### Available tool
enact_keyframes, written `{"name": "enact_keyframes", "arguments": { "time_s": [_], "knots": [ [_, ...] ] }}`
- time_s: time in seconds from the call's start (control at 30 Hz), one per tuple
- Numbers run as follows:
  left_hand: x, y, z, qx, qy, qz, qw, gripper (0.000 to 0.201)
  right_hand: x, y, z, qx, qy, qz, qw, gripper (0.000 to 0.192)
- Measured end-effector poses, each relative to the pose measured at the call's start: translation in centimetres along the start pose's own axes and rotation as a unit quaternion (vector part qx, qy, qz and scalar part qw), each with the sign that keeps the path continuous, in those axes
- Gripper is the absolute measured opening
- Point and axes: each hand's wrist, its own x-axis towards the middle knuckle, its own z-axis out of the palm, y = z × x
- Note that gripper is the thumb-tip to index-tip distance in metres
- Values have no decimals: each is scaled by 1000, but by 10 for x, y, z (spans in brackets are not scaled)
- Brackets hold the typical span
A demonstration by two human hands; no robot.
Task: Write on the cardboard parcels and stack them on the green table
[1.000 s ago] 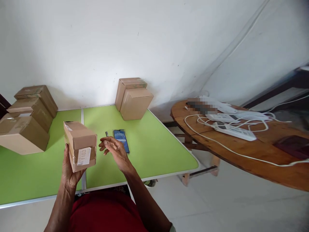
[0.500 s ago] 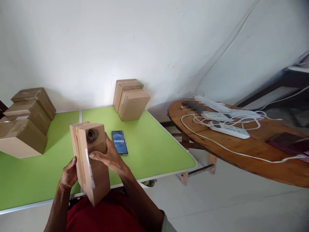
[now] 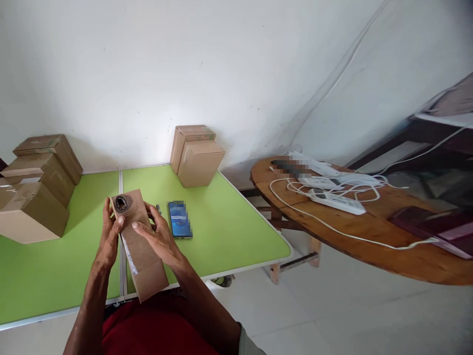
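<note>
Cardboard box sits between both hands at the near edge of the green worktop, its long face turned up and its lower end pointing toward the person's dark red clothing; whether its underside touches the worktop cannot be told. The left hand is closed along the box's left side, its thumb near the upper end, just beside a brown ring-like thing with a dark centre; whether that ring is a separate piece or part of the box is unclear. The right hand spans the box from the other side, thumb resting on the upturned face and fingers curled by the right edge. A white label runs along the left edge of that face. Just right of the right hand lies a phone with a lit screen, and a small dark object shows between the two. Toward the back, near the white wall, two more boxes stand one in front of the other, the front box partly covering the rear box. A row of cardboard boxes occupies the left end. Well apart on the right, a wooden worktop bears white power strips, tangled white cables and a dark red item.
</note>
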Motion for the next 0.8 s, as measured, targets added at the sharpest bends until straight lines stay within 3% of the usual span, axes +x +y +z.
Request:
{"name": "enact_keyframes", "arguments": {
  "time_s": [0.13, 0.4, 0.6, 0.8],
  "knots": [
    [3, 9, 6, 40, 3, -19, 999, 122, 13, -10, -1, -5, 50, -26, 998, 57],
    [-1, 31, 18, 128, -25, 28, 991, 112, 26, -33, -4, -64, 65, -23, 996, 72],
    [-1, 38, 24, 179, 40, 66, 981, 99, 21, -31, 1, -117, 52, -69, 989, 58],
    [-1, 40, 13, 159, 99, 76, 979, 91, 16, -34, 19, -121, 9, -62, 991, 76]
  ]
}}
